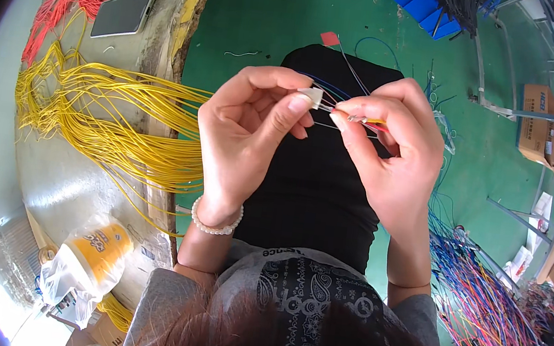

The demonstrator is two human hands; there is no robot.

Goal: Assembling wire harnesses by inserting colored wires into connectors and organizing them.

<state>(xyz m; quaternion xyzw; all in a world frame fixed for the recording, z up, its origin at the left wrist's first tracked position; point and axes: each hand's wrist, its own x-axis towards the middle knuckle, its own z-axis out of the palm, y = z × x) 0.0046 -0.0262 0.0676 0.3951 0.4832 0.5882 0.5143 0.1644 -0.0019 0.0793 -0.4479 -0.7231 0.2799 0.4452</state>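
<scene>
My left hand (264, 106) pinches a small white plastic connector (312, 96) between thumb and forefinger, above my black-clad lap. Thin wires run out of the connector toward my right hand (391, 128). That hand is closed too, its thumb and forefinger pressed on wire ends, with a yellow and a red wire (377, 124) showing at the fingers. Behind the hands, dark and blue wires lead up to a small red tag (330, 39). How far each wire sits inside the connector is too small to tell.
On the bench at left lie a bundle of yellow wires (135, 157), red wires (35, 15), a phone (123, 14) and an orange tub in a plastic bag (98, 252). Multicoloured wires (488, 299) hang at right, below a cardboard box (543, 128). A blue bin (425, 9) stands beyond.
</scene>
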